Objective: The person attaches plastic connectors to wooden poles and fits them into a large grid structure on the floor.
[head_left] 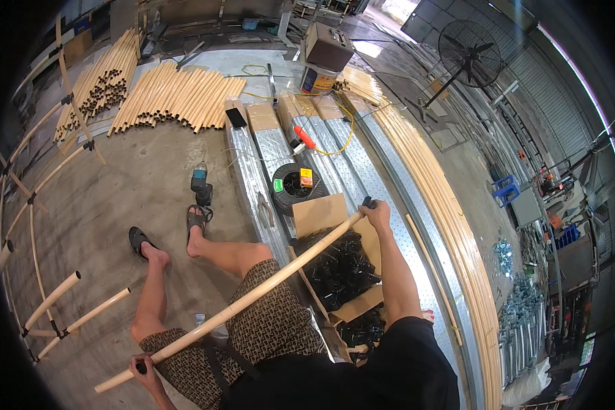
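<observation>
A long cream-coloured tube (253, 295) lies slantwise across my lap, running from the lower left up to the right. My left hand (147, 376) is closed by its lower part, with a small dark piece at the fingers. At the upper end, my right hand (377, 217) grips a black pipe fitting (368, 202) against the tube; the fingers partly hide how they join. Beneath the tube's upper half, an open cardboard box (321, 210) holds many black fittings (335, 270). More black fittings (362, 329) sit in a second opening nearer to me.
Pliers (264, 209) and a black spool (292, 190) lie on wrapped metal profiles (249, 160). A cordless drill (199, 183) stands on the floor by my foot. Cream tubes (178, 96) are stacked at the back, others (434, 178) along the right. A tube frame (31, 198) rises at left.
</observation>
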`<state>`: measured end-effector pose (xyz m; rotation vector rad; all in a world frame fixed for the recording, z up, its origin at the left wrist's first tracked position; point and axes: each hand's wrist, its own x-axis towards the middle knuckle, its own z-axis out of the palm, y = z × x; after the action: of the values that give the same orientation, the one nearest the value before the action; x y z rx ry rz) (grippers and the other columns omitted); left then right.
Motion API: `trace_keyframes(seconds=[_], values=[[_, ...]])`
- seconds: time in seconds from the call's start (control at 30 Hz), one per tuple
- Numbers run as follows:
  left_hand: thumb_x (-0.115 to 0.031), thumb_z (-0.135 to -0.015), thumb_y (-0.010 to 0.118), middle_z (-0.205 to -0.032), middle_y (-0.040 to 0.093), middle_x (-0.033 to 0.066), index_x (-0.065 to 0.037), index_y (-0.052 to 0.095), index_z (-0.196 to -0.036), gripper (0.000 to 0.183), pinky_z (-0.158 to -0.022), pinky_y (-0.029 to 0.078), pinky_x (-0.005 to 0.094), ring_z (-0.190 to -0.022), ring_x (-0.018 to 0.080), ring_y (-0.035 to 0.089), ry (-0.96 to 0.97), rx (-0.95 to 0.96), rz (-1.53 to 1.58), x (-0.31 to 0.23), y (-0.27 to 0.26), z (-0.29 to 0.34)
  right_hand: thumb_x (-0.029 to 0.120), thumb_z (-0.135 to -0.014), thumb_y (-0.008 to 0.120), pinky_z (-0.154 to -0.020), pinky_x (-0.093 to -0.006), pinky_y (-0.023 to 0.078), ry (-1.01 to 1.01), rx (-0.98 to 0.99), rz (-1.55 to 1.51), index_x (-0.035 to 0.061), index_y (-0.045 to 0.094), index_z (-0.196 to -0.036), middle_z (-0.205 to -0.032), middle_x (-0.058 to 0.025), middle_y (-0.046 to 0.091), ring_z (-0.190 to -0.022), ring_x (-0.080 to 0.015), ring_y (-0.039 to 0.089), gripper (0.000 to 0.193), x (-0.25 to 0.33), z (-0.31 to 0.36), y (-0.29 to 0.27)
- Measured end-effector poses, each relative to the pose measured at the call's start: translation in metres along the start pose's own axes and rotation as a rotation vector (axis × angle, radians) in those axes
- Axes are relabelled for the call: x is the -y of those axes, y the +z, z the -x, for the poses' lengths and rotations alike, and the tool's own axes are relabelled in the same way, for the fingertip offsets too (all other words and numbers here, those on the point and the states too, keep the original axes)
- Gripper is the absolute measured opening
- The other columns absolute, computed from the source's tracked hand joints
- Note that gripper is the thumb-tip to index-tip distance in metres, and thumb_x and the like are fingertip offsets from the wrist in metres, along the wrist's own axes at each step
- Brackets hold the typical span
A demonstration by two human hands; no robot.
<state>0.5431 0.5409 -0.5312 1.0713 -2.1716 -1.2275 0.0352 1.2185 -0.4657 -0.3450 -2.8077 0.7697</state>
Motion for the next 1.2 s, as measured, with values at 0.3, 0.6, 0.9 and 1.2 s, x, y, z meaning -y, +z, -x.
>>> trace_keyframes(seconds=[0.3, 0.6, 0.9, 1.2], values=[[-0.013, -0.092, 0.073, -0.082, 0.057, 0.0013, -0.003, 0.061, -0.085, 0.017, -0.075, 0.044, 0.0311, -0.082, 0.0142, 0.052, -0.06, -0.044, 0.207, 0.04, 0.008, -0.005, 0.032, -0.074, 0.088, -0.071, -0.0376, 0.054, -0.25, 0.088, -0.052, 0.0, 0.078, -0.088, -0.079, -0.0139, 0.076, -0.072, -0.024, 0.072, 0.036, 0.051, 0.025, 0.004], [-0.016, -0.088, 0.071, -0.086, 0.077, 0.0027, -0.007, 0.068, -0.085, 0.01, -0.102, 0.031, 0.0383, -0.088, 0.021, 0.058, 0.048, -0.122, 0.046, -0.053, 0.036, 0.006, 0.026, -0.079, 0.086, -0.067, -0.0363, 0.053, -0.489, 0.16, -0.136, -0.0074, 0.074, -0.089, -0.079, -0.0169, 0.074, -0.071, -0.021, 0.07, 0.037, 0.195, 0.158, 0.047], [-0.014, -0.086, 0.073, -0.084, 0.073, 0.0015, -0.009, 0.066, -0.086, 0.009, -0.095, 0.032, 0.0388, -0.085, 0.019, 0.059, 0.1, -0.186, 0.027, -0.113, 0.082, 0.011, 0.024, -0.073, 0.088, -0.074, -0.0451, 0.054, -0.559, 0.325, -0.19, -0.0055, 0.075, -0.091, -0.085, -0.0248, 0.071, -0.077, -0.0404, 0.07, 0.037, 0.292, 0.273, 0.106], [-0.021, -0.088, 0.078, -0.096, 0.07, 0.0038, -0.009, 0.064, -0.1, 0.022, -0.102, 0.029, 0.0422, -0.092, 0.0214, 0.062, 0.2, 0.039, 0.026, -0.128, 0.112, 0.024, 0.023, -0.074, 0.088, -0.073, -0.0446, 0.054, -0.454, 0.417, -0.217, -0.0061, 0.076, -0.09, -0.082, -0.0231, 0.072, -0.076, -0.0391, 0.071, 0.035, 0.295, 0.316, 0.108]])
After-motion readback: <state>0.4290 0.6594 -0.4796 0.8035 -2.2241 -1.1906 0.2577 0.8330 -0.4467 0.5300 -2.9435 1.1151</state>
